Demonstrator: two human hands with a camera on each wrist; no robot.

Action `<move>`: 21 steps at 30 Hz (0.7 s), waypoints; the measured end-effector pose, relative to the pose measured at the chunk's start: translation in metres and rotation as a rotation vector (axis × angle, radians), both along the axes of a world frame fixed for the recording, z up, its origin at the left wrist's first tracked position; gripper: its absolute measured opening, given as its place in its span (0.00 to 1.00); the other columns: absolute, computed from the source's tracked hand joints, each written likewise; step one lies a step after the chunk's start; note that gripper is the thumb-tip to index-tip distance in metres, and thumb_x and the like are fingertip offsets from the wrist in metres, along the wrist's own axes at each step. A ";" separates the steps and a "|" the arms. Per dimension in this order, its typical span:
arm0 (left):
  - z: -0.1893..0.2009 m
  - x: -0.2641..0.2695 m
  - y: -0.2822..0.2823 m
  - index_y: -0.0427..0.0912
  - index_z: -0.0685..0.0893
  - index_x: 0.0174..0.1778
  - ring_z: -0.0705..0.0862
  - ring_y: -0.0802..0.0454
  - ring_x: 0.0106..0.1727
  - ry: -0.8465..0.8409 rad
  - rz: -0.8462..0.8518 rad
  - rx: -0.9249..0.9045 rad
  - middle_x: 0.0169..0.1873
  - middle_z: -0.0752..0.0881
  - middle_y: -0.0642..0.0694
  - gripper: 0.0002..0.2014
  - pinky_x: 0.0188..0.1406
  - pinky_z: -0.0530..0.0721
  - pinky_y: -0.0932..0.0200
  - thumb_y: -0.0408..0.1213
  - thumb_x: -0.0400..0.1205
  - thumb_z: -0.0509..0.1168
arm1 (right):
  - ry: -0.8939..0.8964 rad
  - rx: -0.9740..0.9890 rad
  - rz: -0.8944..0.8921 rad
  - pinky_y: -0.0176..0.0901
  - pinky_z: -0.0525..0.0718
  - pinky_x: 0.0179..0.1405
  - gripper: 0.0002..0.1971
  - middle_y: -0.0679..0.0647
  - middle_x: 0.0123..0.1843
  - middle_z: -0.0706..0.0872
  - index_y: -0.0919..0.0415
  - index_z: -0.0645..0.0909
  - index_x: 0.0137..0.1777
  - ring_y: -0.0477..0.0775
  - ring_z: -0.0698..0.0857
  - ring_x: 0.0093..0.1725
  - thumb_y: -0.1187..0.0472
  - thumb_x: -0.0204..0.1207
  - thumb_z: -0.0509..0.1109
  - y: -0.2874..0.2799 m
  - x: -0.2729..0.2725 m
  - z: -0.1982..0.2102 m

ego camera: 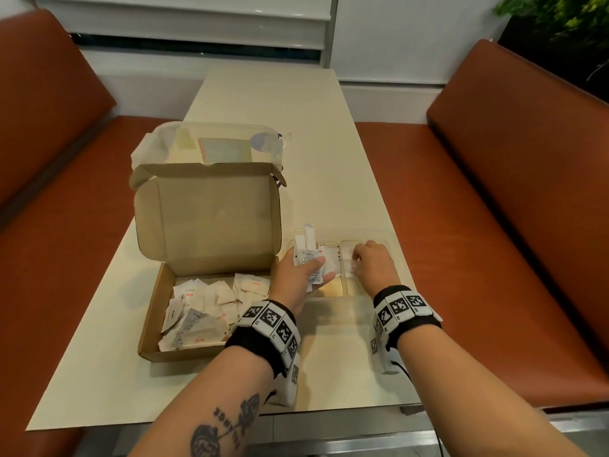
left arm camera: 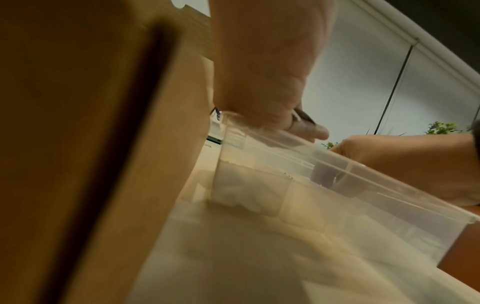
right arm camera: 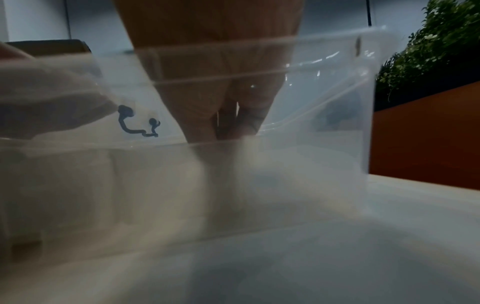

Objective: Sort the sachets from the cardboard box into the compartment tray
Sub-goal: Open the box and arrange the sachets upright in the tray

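Partly sorted: left hand (ego camera: 298, 270) holds a bunch of sachets (ego camera: 308, 255), right hand (ego camera: 370, 263) fingers curled into the compartment tray (ego camera: 393, 245), many remain in the cardboard box (ego camera: 155, 311)

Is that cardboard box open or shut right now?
Open. The cardboard box has its lid standing up at the back, and loose sachets lie exposed inside on its floor.

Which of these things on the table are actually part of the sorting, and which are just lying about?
Part of the job:
- cardboard box, sachets loose inside
- compartment tray, clear plastic
- bundle of sachets in the left hand
- right hand, reaching into the tray

Just lying about:
- clear lidded container behind the box
- orange benches
- plant
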State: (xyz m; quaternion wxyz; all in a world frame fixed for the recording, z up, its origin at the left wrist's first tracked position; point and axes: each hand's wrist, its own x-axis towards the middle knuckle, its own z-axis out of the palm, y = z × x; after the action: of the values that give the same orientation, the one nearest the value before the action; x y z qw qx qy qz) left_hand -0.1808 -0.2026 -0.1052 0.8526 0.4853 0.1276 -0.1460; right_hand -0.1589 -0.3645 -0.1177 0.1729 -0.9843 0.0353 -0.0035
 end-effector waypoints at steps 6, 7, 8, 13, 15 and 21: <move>0.000 0.001 0.000 0.35 0.78 0.65 0.85 0.40 0.57 0.008 -0.020 0.003 0.57 0.84 0.35 0.18 0.38 0.89 0.57 0.22 0.79 0.66 | 0.021 -0.015 -0.010 0.47 0.76 0.44 0.10 0.61 0.50 0.84 0.67 0.80 0.51 0.60 0.78 0.52 0.75 0.74 0.61 0.000 0.002 -0.002; 0.000 0.001 0.000 0.35 0.78 0.65 0.85 0.40 0.57 0.009 -0.023 0.002 0.58 0.83 0.35 0.18 0.37 0.89 0.57 0.22 0.79 0.66 | 0.019 -0.005 -0.018 0.47 0.76 0.44 0.10 0.61 0.49 0.84 0.67 0.80 0.50 0.60 0.78 0.52 0.75 0.74 0.61 0.000 0.002 -0.002; 0.000 0.002 0.000 0.35 0.78 0.65 0.84 0.40 0.58 0.010 -0.026 -0.001 0.59 0.83 0.35 0.18 0.37 0.89 0.58 0.22 0.79 0.66 | 0.017 0.003 -0.025 0.48 0.77 0.44 0.09 0.61 0.49 0.84 0.67 0.80 0.50 0.60 0.78 0.51 0.75 0.74 0.62 0.000 0.002 -0.003; 0.001 0.002 0.001 0.34 0.78 0.65 0.85 0.41 0.56 0.019 -0.053 0.003 0.59 0.83 0.34 0.17 0.37 0.89 0.57 0.22 0.80 0.65 | 0.004 0.024 -0.033 0.48 0.79 0.49 0.10 0.59 0.51 0.84 0.64 0.81 0.54 0.61 0.78 0.56 0.72 0.75 0.65 0.001 -0.001 0.000; 0.002 0.002 0.001 0.34 0.78 0.65 0.85 0.41 0.55 0.024 -0.058 0.006 0.59 0.83 0.35 0.17 0.37 0.90 0.55 0.22 0.80 0.65 | -0.091 0.093 -0.044 0.46 0.77 0.50 0.08 0.56 0.51 0.84 0.62 0.82 0.55 0.58 0.78 0.56 0.66 0.76 0.68 0.004 -0.003 0.007; 0.001 0.003 0.001 0.38 0.80 0.60 0.86 0.38 0.57 0.024 -0.077 0.039 0.57 0.84 0.36 0.12 0.37 0.91 0.53 0.25 0.81 0.65 | 0.020 0.428 -0.020 0.35 0.74 0.34 0.09 0.53 0.37 0.86 0.61 0.86 0.41 0.47 0.80 0.36 0.55 0.76 0.71 0.026 -0.004 0.036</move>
State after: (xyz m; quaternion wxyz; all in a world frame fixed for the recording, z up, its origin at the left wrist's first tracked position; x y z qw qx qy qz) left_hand -0.1782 -0.2012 -0.1047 0.8352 0.5044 0.1218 -0.1820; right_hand -0.1631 -0.3386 -0.0821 0.3777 -0.9247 0.0465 0.0120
